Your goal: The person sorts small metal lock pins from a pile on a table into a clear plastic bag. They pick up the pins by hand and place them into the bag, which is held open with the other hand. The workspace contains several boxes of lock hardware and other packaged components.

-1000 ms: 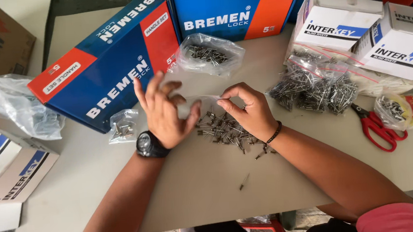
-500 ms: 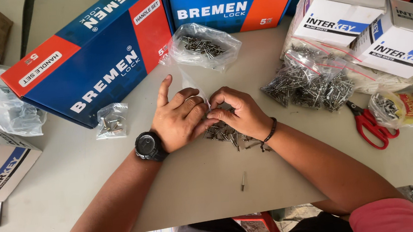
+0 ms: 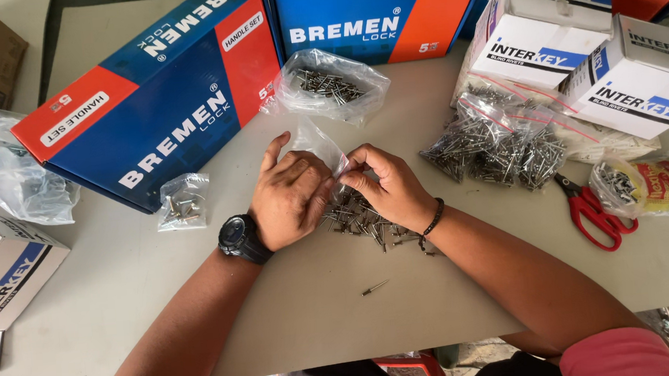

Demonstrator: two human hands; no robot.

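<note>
My left hand (image 3: 291, 191) and my right hand (image 3: 386, 185) meet over a loose heap of small metal rivets (image 3: 361, 219) on the grey table (image 3: 297, 318). Both pinch a small clear plastic bag (image 3: 319, 143) that stands up between the fingertips. A black watch sits on my left wrist, a dark band on my right. One stray rivet (image 3: 374, 287) lies nearer to me.
A small filled bag (image 3: 182, 203) lies left of my hands, a bigger bag of rivets (image 3: 330, 85) behind them. Several filled bags (image 3: 498, 143), red scissors (image 3: 591, 211) and a yellow packet (image 3: 656, 185) lie right. Blue-and-red boxes (image 3: 153, 107) and white boxes (image 3: 628, 77) line the back.
My left hand was spread open a second ago; its fingers have closed onto the small bag beside my right hand. The view has shifted slightly.
</note>
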